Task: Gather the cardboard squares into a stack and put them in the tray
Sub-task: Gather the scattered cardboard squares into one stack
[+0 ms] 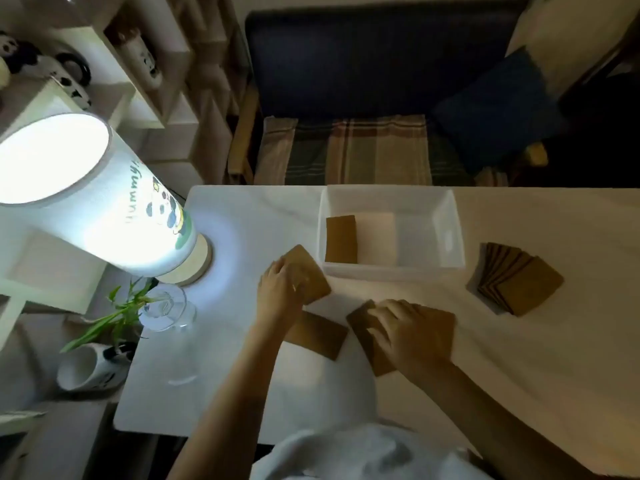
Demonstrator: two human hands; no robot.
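Brown cardboard squares lie on a white table. My left hand (pixel 281 285) grips one square (pixel 313 276) just left of the white tray (pixel 450 230). My right hand (pixel 405 332) presses down on a few overlapping squares (pixel 436 323) near the table's middle. Another square (pixel 320 336) lies flat between my forearms, partly under my left wrist. A fanned pile of several squares (pixel 519 284) rests to the right of the tray. Inside the tray a brown square (pixel 341 239) stands against the left wall, next to a pale sheet (pixel 377 237).
A lit lamp (pixel 86 195) stands at the table's left end. A glass vase with a green plant (pixel 166 306) sits at the left edge, a mug (pixel 90 368) below it. A dark sofa (pixel 381 81) runs behind the table.
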